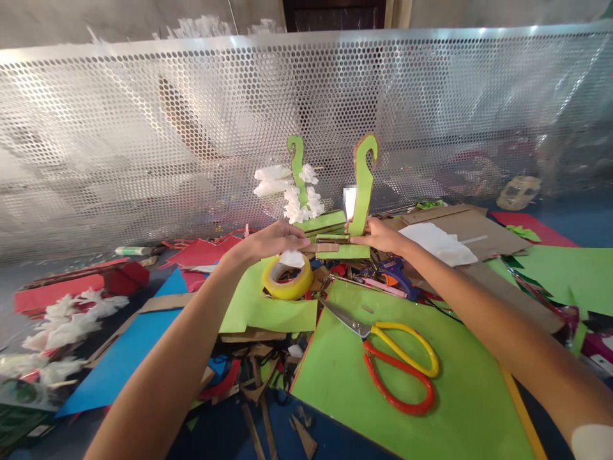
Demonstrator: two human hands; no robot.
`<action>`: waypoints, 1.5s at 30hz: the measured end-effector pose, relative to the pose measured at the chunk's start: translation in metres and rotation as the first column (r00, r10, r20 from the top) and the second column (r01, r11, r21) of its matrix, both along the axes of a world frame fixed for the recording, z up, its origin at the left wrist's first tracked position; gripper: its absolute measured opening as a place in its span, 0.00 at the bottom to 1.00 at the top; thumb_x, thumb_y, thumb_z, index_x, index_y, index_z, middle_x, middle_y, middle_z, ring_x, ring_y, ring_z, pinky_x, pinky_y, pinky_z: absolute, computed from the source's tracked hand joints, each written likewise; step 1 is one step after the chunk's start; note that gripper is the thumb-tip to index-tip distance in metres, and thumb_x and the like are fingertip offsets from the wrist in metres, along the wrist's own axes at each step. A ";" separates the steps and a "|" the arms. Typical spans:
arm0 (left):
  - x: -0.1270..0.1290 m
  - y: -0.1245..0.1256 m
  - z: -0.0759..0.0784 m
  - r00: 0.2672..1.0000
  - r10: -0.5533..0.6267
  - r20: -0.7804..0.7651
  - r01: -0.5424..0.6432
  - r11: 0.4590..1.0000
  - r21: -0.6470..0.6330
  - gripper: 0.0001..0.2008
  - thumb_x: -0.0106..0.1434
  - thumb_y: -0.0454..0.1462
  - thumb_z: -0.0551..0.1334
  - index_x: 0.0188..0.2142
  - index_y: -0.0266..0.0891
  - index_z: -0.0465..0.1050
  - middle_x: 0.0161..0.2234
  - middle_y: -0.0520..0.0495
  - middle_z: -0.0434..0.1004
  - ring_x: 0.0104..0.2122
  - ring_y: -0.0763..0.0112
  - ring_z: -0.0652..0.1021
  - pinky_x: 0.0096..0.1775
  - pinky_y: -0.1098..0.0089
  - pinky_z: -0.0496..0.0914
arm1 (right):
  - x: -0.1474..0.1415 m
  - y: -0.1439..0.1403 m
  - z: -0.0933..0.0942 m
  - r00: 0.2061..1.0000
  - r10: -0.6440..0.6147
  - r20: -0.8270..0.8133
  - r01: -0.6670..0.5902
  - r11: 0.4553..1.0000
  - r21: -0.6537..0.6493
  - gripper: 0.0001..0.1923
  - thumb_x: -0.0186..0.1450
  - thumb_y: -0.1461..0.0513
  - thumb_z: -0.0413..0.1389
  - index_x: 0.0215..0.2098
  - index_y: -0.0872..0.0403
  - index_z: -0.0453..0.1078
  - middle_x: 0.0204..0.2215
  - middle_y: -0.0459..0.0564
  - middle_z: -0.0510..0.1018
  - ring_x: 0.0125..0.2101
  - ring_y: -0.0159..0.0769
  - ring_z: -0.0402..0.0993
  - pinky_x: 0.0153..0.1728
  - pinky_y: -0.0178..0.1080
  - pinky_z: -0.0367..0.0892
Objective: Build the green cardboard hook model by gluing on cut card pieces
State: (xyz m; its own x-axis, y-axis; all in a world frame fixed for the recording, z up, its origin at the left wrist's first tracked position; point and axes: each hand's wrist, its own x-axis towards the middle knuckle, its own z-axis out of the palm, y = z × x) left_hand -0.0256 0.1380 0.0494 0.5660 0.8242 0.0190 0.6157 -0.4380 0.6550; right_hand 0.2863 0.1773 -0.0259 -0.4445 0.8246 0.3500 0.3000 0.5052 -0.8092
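Note:
My right hand [380,235] is closed on the base of a green cardboard cutout [363,198], which stands upright and curls into a hook at its top. Beside it, the fingertips of my left hand [272,240] pinch a small brown cardboard strip [327,248] against the green base. A second hooked green piece [297,166] stands behind, with white tissue tufts [294,207] around its lower part. Just below my left hand lies a yellow tape roll [288,291]. Scissors [383,345] with yellow and red handles rest partly open on a green sheet [460,409].
A blue glue gun [400,276] lies beyond the scissors. White paper [438,244] and brown cardboard [460,220] are at the right. Blue sheet [129,364], red pieces [62,294] and tissue tufts [71,322] lie left. Cardboard scraps [261,377] litter the front. A perforated metal panel [215,128] stands behind.

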 end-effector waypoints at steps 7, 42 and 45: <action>0.002 0.014 -0.021 0.992 0.122 0.017 -0.123 0.986 0.112 0.23 0.60 0.56 0.65 0.28 0.38 0.80 0.21 0.51 0.67 0.24 0.73 0.64 0.27 0.68 0.55 | 0.004 -0.001 0.004 0.999 0.016 -0.030 -0.017 1.000 -0.023 0.20 0.59 0.51 0.70 0.43 0.53 0.78 0.43 0.55 0.86 0.45 0.49 0.83 0.52 0.54 0.77; 0.022 0.009 -0.034 0.873 0.279 -0.399 -0.135 0.926 0.353 0.38 0.74 0.59 0.49 0.72 0.38 0.59 0.62 0.34 0.76 0.59 0.51 0.78 0.57 0.59 0.70 | 0.046 -0.116 0.031 0.304 -0.194 0.933 0.286 0.952 0.105 0.23 0.65 0.44 0.60 0.29 0.54 0.77 0.29 0.60 0.81 0.30 0.49 0.79 0.29 0.41 0.59; 0.029 0.020 -0.046 0.872 0.219 -0.437 -0.073 0.942 0.326 0.40 0.70 0.60 0.56 0.71 0.38 0.61 0.62 0.33 0.76 0.60 0.50 0.78 0.57 0.60 0.70 | 0.055 -0.119 0.026 0.392 -0.212 0.895 0.299 0.950 0.094 0.20 0.68 0.49 0.58 0.24 0.52 0.72 0.24 0.55 0.78 0.27 0.44 0.76 0.28 0.39 0.56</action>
